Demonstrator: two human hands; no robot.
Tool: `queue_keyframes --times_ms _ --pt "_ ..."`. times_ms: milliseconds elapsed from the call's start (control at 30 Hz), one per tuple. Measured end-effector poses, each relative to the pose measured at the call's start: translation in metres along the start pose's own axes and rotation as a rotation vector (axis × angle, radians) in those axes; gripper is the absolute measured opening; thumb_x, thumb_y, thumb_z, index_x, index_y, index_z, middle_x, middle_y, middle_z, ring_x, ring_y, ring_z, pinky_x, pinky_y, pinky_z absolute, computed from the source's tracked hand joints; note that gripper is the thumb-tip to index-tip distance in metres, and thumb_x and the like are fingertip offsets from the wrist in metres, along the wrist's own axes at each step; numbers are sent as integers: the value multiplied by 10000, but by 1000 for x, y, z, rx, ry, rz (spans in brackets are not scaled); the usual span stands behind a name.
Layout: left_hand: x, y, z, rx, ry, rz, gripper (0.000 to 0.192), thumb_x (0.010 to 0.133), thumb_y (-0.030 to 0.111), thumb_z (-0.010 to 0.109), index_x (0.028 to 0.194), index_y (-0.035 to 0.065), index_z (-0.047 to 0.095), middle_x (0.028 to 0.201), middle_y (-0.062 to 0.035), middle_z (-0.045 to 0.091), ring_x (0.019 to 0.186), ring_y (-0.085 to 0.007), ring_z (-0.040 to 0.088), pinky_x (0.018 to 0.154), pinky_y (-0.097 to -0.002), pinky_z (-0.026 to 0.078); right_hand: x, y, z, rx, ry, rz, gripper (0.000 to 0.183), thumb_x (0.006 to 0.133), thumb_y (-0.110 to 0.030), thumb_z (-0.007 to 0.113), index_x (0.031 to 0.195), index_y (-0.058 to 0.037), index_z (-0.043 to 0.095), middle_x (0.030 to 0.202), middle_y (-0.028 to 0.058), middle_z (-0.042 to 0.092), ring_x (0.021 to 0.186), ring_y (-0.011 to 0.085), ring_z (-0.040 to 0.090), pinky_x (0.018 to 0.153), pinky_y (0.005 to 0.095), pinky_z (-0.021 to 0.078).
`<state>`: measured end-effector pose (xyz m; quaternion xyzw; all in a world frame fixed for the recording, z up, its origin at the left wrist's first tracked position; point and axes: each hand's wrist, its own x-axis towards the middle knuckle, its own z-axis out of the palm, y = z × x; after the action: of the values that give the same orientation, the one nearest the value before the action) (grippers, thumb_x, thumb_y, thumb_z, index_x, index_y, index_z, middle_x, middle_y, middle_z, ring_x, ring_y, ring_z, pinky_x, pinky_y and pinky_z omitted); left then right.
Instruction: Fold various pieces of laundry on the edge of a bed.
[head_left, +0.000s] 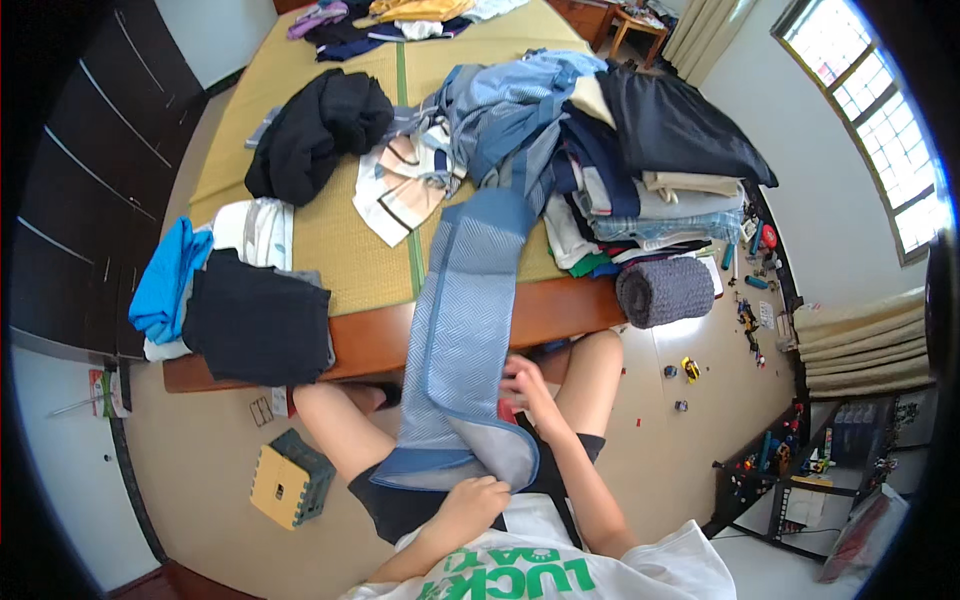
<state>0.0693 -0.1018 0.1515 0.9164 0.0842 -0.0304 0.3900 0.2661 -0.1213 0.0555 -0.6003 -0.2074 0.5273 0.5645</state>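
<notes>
A long blue patterned cloth (471, 315) with darker blue piping runs from the bed's edge down over my lap. Its near end is turned back, so a plain grey-blue underside shows. My left hand (480, 499) pinches the near corner, close to my waist. Beside the right edge of the cloth is my right hand (529, 394), somewhat blurred, its fingers apart; whether they touch the edge is unclear. The far end of the cloth meets a crumpled heap of blue fabric (510, 112) on the bed.
A woven mat (360, 277) covers the wooden-edged bed. Folded black clothing (259, 319) lies left, a bunched black garment (319, 135) beyond it. Stacked clothes (660, 202) and a rolled grey knit (666, 292) sit right. A yellow-topped stool (281, 486) and scattered toys (688, 370) are on the floor.
</notes>
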Motion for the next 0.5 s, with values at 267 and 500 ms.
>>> queue_keyframes --times_ms 267,500 --pt "6 -3 0 -253 -176 -137 95 788 119 492 845 45 512 753 -125 550 757 -302 554 640 -398 451 -47 -37 29 -1144 -519 13 650 757 -212 610 1328 -105 316 855 206 593 758 357 572 664 407 453" --pt "-9 -58 -34 181 242 -223 553 582 392 741 969 44 553 929 -109 544 895 -300 524 806 -395 399 -68 -77 11 -518 -135 -255 607 754 29 440 1335 -129 361 767 80 606 632 149 512 625 291 430"
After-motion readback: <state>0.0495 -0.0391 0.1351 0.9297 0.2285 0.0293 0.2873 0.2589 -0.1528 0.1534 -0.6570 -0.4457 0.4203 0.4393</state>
